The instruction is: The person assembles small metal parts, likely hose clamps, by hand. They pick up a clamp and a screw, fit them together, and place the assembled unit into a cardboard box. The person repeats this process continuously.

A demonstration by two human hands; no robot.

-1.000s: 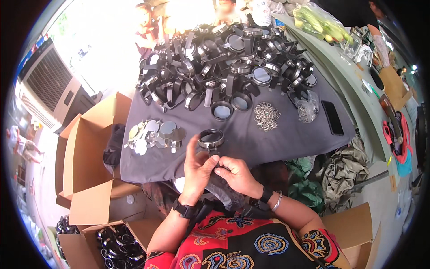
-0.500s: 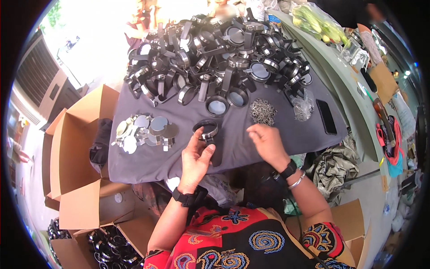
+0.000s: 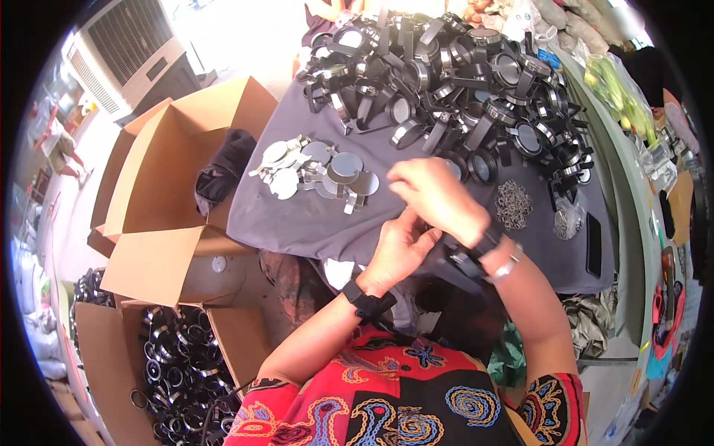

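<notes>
My left hand [image 3: 405, 250] is closed near the front edge of the cloth-covered table, around a black round frame with a handle. That frame is almost wholly hidden behind my right hand and wrist. My right hand [image 3: 437, 197] crosses above the left one, fingers bent and drawn together, pointing left; whatever they hold is hidden. Left of them lies a loose pile of flat metal discs with tabs [image 3: 344, 165]. A heap of small metal clips [image 3: 513, 205] sits to the right of my right hand. Behind it is a large mound of black round frames with handles [image 3: 416, 74].
An open cardboard box [image 3: 160, 175] stands left of the table, dark cloth [image 3: 224, 169] over its edge. Below, another box [image 3: 104, 357] holds many black frames. A phone [image 3: 593, 244] and a plastic bag of clips [image 3: 568, 221] lie at the table's right.
The view has shifted, so the table sits farther right. My right hand has moved left from beside the clips to above my left hand. The black frame is now covered.
</notes>
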